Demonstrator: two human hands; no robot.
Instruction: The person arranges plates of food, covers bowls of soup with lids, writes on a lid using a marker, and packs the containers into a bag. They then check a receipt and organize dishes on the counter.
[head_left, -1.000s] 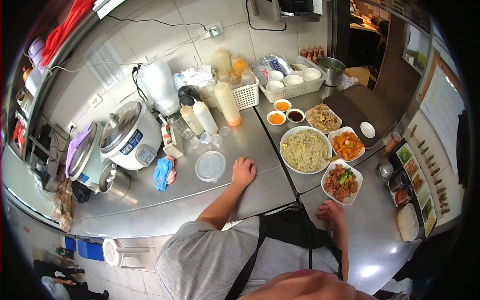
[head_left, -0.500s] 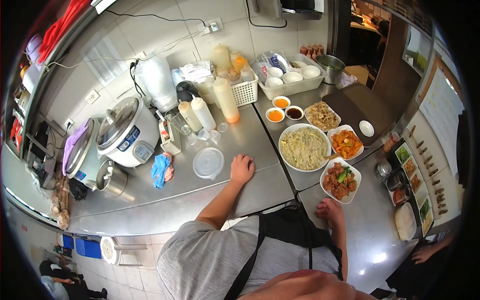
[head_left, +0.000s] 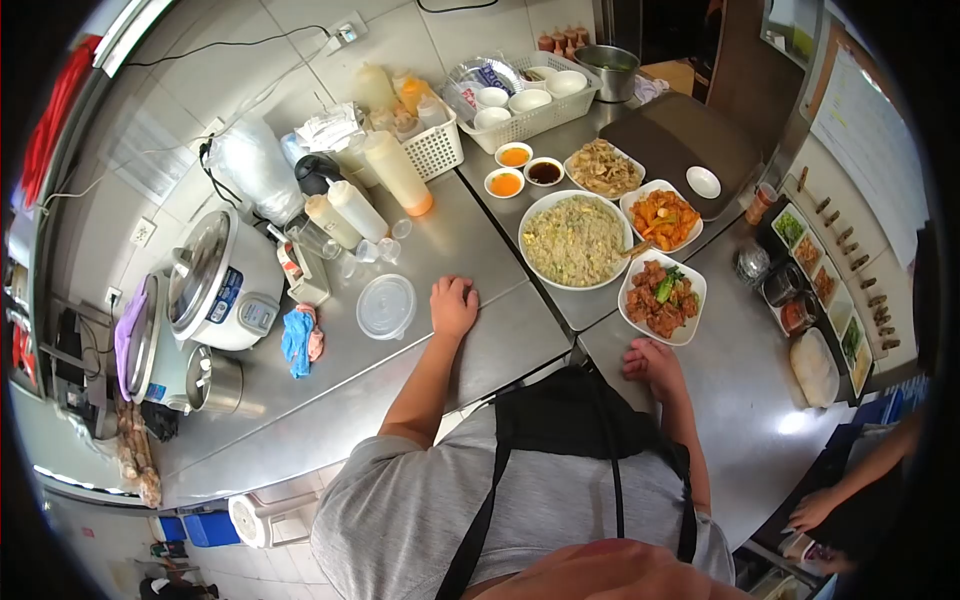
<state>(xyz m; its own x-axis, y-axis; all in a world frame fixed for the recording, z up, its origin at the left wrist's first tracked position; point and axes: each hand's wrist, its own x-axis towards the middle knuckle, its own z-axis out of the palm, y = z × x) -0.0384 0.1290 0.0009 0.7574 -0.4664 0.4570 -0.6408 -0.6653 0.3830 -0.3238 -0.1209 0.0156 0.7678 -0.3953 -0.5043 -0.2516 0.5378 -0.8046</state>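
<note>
My left hand [head_left: 454,306] rests on the steel counter [head_left: 400,375], its fingers curled and closed, right of a round clear lid [head_left: 386,307]. What it holds, if anything, is hidden. Near the counter's front edge, my right hand [head_left: 652,362] lies with fingers bent, just below a white dish of browned meat with greens [head_left: 661,298]. Beyond that dish are a large bowl of fried rice [head_left: 575,240] and a dish of orange-red food [head_left: 662,217]. A dish of pale brown slices [head_left: 604,168] and three small sauce cups sit farther back, one of them dark [head_left: 544,172].
Squeeze bottles [head_left: 397,172] stand by a white basket [head_left: 434,150]. A rice cooker [head_left: 225,280] and blue cloth [head_left: 297,340] are at left. A tray of bowls [head_left: 530,103] and metal pot [head_left: 607,70] are behind. Another person's hand [head_left: 815,510] shows at lower right.
The view has turned, shifting the dishes left and up in the picture. Both my hands stay on the counter. The other person's arm shows more at lower right.
</note>
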